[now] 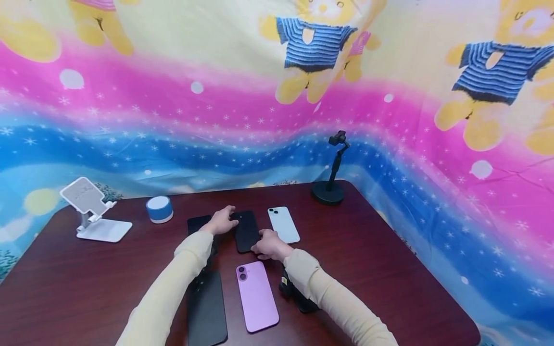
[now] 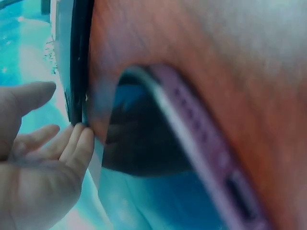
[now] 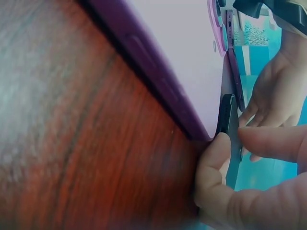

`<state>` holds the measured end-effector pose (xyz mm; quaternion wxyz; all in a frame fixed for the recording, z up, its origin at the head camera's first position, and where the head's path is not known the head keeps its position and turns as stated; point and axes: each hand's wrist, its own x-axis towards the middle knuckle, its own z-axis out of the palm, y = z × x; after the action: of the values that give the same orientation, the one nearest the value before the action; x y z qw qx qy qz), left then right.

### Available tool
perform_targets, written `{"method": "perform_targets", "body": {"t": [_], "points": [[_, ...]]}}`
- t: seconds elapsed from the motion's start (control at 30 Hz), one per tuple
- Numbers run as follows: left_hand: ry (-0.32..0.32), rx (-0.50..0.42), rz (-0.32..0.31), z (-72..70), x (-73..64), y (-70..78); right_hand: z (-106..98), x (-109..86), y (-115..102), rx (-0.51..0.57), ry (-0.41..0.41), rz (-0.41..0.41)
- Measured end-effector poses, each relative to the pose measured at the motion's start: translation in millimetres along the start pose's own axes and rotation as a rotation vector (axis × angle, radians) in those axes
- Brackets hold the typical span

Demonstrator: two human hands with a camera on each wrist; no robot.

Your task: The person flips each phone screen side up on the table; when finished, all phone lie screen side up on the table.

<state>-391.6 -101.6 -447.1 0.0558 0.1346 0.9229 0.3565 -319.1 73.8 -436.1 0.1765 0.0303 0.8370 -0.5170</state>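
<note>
A black phone [image 1: 245, 230] lies on the table between my two hands. My left hand [image 1: 220, 220] is at its upper left side; in the left wrist view the nearly straight fingers touch the end of a dark slab edge [image 2: 80, 57], the thumb held apart. My right hand [image 1: 271, 244] pinches the phone's near right corner; in the right wrist view its thumb lies on the dark phone [image 3: 233, 167] and a finger bends against the side. A pink phone [image 1: 258, 296] lies nearer me, camera side up. Just beyond the right hand is a white phone [image 1: 283, 224].
Dark phones [image 1: 198, 223] [image 1: 207, 310] lie along the left, partly under my left arm. A dark object [image 1: 305, 300] is half hidden by my right sleeve. Further back stand a white folding stand [image 1: 106, 229], a blue-and-white cylinder [image 1: 159, 210] and a black stand [image 1: 328, 192]. Patterned cloth [image 1: 242, 120] hangs behind.
</note>
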Motion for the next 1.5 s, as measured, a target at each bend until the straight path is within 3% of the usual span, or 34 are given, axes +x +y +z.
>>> {"method": "perform_targets", "body": {"t": [0.17, 0.4, 0.63, 0.83, 0.97, 1.2, 1.5], "points": [[0.089, -0.076, -0.011, 2.8, -3.8, 0.3, 1, -1.9, 0, -0.006, 0.004, 0.011], [0.112, -0.290, -0.049, 2.2, -9.0, 1.7, 0, -5.5, -4, -0.018, 0.005, 0.021], [0.179, -0.467, -0.090, -3.9, -13.2, 5.5, 4, -7.5, -5, -0.058, 0.029, 0.000], [0.192, -0.514, -0.108, -8.9, -18.6, 11.9, 6, -5.7, -5, -0.084, 0.045, -0.010], [0.202, -0.582, -0.116, -6.0, -21.6, 9.5, 4, -4.0, -6, -0.038, -0.004, 0.017], [0.124, -0.814, -0.099, -2.7, -25.3, -1.0, -2, 1.9, -7, 0.111, -0.098, 0.107], [-0.084, -0.895, -0.051, 1.0, -29.0, -13.4, -7, 9.0, -3, 0.236, -0.188, 0.114]]}}
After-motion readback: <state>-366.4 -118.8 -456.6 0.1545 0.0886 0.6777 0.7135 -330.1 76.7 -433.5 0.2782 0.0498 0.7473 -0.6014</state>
